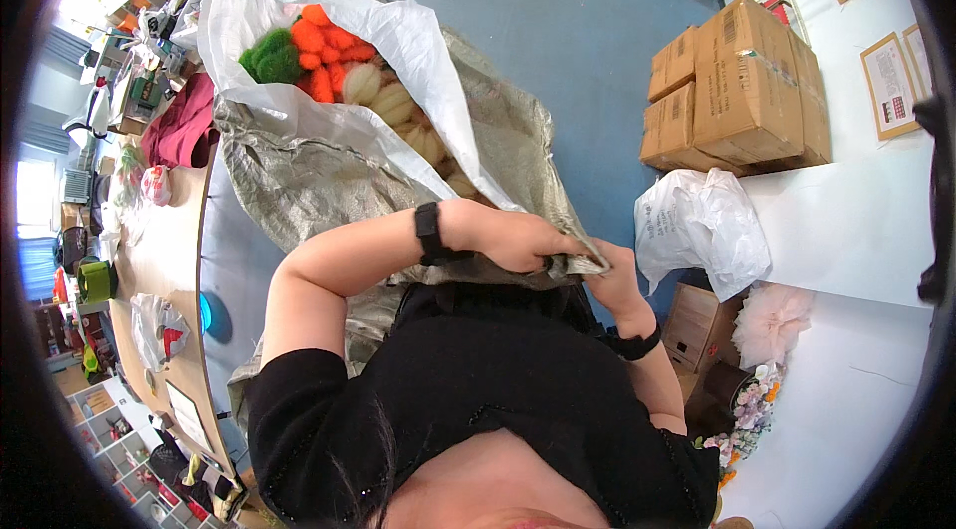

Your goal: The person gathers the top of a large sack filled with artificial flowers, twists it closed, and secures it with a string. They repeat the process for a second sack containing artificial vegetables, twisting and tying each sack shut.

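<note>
Before me leans a large grey-beige woven plastic sack (508,133) with a white plastic liner (426,51) folded out at its mouth. Inside show fluffy skeins: green ones (272,58), orange-red ones (325,51) and cream ones (385,99). My left hand (511,239) reaches across my body and grips the sack's gathered edge near its right side. Close beside it, my right hand (618,279) holds the same edge from the right, its fingers partly hidden behind the fabric. Both wrists wear black bands.
At left runs a long wooden table (168,245) holding maroon cloth (179,122) and a plastic bag (159,331). To the right are stacked cardboard boxes (747,88), a white plastic bag (702,226) and a small wooden cabinet (694,323). A blue bucket (205,313) is by the table.
</note>
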`<state>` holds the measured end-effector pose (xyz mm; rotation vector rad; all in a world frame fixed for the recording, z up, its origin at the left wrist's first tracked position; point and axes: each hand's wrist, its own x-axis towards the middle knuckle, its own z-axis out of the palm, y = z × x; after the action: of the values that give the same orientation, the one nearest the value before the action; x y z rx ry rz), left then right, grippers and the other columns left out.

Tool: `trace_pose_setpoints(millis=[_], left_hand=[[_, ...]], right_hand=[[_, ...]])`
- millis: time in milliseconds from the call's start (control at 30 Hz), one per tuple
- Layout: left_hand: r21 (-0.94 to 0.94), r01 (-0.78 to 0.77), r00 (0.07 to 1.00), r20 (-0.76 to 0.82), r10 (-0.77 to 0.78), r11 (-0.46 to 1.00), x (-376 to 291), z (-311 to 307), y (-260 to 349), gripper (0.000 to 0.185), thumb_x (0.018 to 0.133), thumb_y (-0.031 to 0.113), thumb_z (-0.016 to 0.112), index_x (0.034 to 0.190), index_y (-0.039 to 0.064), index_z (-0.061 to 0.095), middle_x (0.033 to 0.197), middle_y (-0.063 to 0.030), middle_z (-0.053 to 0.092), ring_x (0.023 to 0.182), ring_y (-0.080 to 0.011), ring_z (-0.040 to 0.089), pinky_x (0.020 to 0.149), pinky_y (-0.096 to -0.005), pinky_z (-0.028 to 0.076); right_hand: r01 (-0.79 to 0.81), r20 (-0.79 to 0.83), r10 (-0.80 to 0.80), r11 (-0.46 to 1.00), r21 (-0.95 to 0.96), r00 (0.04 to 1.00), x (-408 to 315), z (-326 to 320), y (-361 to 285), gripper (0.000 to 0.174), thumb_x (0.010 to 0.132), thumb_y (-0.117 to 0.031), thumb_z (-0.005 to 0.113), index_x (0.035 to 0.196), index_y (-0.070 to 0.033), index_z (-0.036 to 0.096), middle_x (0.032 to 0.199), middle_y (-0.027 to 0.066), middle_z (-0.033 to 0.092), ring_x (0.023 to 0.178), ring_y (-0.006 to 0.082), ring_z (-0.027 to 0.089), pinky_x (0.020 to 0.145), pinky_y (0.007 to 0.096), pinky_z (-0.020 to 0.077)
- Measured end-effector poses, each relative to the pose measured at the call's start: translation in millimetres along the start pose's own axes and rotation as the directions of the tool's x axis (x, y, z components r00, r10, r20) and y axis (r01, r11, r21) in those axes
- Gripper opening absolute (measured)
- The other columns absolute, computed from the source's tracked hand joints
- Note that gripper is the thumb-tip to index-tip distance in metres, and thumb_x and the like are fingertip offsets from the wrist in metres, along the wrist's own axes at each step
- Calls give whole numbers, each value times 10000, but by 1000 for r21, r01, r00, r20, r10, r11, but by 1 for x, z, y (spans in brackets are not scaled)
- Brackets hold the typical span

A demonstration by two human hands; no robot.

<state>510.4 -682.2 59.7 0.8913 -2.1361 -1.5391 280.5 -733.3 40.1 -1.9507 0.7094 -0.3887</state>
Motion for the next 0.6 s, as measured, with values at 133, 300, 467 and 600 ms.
trace_pose_setpoints(millis=[133, 300, 467, 600], left_hand=[[12, 46, 996, -79, -45, 999, -41, -11, 20, 469, 907, 66, 547, 1371, 42, 480, 1182, -252, 621, 1072, -440, 598, 906, -471, 490], [250, 396, 890, -340, -303, 884, -103, -51, 7, 282, 941, 120, 550, 1209, 41, 595, 1075, -195, 672, 956, -393, 646, 825, -451, 508], [496, 567, 799, -140, -584, 657, -126, -53, -39, 213, 852, 113, 590, 1025, 36, 688, 951, -177, 694, 919, -373, 655, 788, -447, 513], [593, 545, 789, -124, -602, 592, -134, -36, -50, 292, 854, 188, 620, 1099, 37, 674, 980, -184, 697, 920, -379, 655, 785, -468, 514]], right_hand=[[79, 10, -79, 997, -20, 997, 4, 3, -3, 287, 833, 4, 667, 1118, -9, 697, 981, 198, 725, 895, 288, 732, 766, 324, 553], [234, 95, -231, 972, -28, 968, 0, -7, -3, 323, 783, -24, 714, 1104, -63, 727, 932, 147, 734, 806, 286, 721, 695, 322, 549], [331, 113, -323, 942, -61, 940, -5, -11, 2, 280, 764, -39, 752, 1044, -42, 739, 852, 140, 724, 734, 257, 712, 643, 303, 528], [320, 100, -313, 945, -68, 945, -10, -8, 6, 362, 716, -36, 750, 1073, -101, 742, 873, 112, 731, 755, 267, 713, 653, 321, 540]])
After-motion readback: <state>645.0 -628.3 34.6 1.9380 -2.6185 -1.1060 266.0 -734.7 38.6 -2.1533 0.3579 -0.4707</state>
